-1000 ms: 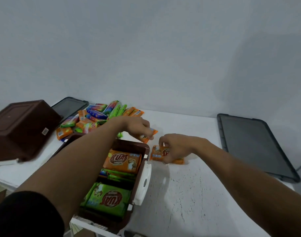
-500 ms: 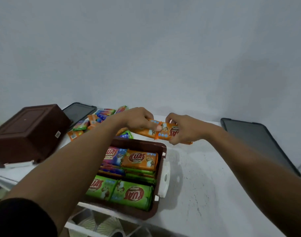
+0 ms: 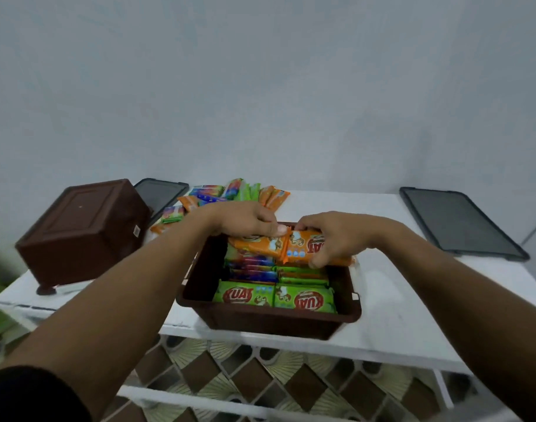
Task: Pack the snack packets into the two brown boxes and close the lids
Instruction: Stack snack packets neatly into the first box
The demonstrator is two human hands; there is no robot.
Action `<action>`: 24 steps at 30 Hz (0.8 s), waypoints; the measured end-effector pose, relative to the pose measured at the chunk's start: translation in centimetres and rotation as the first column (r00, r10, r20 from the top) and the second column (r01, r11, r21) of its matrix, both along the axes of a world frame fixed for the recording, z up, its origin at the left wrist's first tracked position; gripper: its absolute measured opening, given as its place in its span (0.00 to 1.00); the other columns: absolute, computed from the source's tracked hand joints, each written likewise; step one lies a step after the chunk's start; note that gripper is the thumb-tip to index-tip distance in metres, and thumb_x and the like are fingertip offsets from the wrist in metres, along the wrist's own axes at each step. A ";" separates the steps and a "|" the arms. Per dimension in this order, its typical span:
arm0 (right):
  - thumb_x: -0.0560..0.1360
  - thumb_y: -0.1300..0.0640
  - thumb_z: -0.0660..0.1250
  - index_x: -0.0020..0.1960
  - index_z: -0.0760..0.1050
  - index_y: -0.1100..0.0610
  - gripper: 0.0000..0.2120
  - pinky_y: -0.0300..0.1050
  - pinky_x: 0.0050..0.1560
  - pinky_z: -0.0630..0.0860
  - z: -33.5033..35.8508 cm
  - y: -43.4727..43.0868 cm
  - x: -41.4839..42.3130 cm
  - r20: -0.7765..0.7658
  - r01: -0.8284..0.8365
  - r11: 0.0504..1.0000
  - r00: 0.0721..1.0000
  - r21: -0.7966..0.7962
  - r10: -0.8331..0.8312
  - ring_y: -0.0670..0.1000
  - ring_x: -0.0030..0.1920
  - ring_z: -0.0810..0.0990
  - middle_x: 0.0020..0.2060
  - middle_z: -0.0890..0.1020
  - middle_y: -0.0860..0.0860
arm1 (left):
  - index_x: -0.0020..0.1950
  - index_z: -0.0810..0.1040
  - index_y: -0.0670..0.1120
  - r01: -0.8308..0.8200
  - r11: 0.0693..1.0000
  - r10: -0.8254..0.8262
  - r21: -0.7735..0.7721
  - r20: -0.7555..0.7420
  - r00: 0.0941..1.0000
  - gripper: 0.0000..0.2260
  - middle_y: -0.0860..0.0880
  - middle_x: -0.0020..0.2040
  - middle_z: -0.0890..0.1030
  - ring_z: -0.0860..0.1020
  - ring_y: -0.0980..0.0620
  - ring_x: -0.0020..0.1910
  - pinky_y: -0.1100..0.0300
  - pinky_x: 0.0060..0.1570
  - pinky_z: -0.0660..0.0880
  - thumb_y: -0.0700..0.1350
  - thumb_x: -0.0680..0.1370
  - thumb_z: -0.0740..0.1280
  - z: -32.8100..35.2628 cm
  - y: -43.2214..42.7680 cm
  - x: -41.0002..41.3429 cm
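Grips two orange KUAT packets [image 3: 257, 243] end to end, left fingers [image 3: 277, 229] pinching one, right fingers [image 3: 317, 263] curled round the other; open brown box [image 3: 269, 319] directly beneath fingers, presumably for flat stacking.

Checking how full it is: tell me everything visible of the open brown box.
The open brown box looks like dark plastic, rectangular, lid off, at the white table's near edge. Green packets fill its near row; purple and green ones lie behind. The left hand and right hand hold orange packets over its far end.
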State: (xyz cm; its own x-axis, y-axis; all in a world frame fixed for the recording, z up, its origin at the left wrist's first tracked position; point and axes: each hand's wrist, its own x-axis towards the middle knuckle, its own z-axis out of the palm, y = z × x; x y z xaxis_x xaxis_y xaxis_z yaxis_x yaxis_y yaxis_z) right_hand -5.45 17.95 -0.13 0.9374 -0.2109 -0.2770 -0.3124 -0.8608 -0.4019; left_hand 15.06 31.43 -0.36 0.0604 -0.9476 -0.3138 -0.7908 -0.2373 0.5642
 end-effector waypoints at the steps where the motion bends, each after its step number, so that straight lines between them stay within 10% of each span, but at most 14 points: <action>1: 0.69 0.47 0.77 0.69 0.69 0.45 0.31 0.46 0.57 0.78 -0.3 0.9 -0.1 -0.024 -0.003 1.000 1.000 -0.002 0.003 0.46 0.56 0.77 0.59 0.76 0.44 | 0.40 0.77 0.47 0.031 0.999 -0.031 0.009 -0.002 1.000 0.23 0.53 0.37 0.73 0.73 0.54 0.37 0.55 0.45 0.70 0.67 0.77 0.64 -0.4 0.7 0.1; 12: 0.68 0.42 0.77 0.72 0.69 0.42 0.35 0.47 0.60 0.78 -3.4 4.9 -0.5 -0.147 0.030 0.999 0.989 -0.017 -0.032 0.48 0.58 0.76 0.62 0.75 0.45 | 0.42 0.82 0.55 0.083 0.992 -0.083 0.094 -0.009 0.997 0.14 0.59 0.36 0.78 0.76 0.59 0.38 0.55 0.48 0.72 0.58 0.83 0.64 -4.9 5.7 0.0; 16: 0.71 0.44 0.74 0.74 0.68 0.42 0.33 0.49 0.63 0.77 -4.0 5.4 -0.4 -0.233 -0.005 0.999 0.972 -0.045 -0.006 0.49 0.60 0.77 0.65 0.75 0.45 | 0.53 0.84 0.47 0.046 0.997 -0.048 0.059 0.020 0.999 0.19 0.41 0.51 0.85 0.83 0.42 0.50 0.41 0.58 0.78 0.61 0.82 0.63 -5.2 6.3 -0.3; 24: 0.78 0.40 0.67 0.72 0.71 0.43 0.24 0.54 0.69 0.72 -3.1 5.7 0.4 -0.330 0.071 0.993 0.943 0.094 -0.036 0.51 0.64 0.76 0.65 0.77 0.47 | 0.71 0.77 0.52 0.069 0.976 -0.095 0.208 0.115 0.989 0.19 0.51 0.65 0.79 0.76 0.50 0.64 0.50 0.68 0.71 0.58 0.85 0.57 -4.3 6.9 -1.7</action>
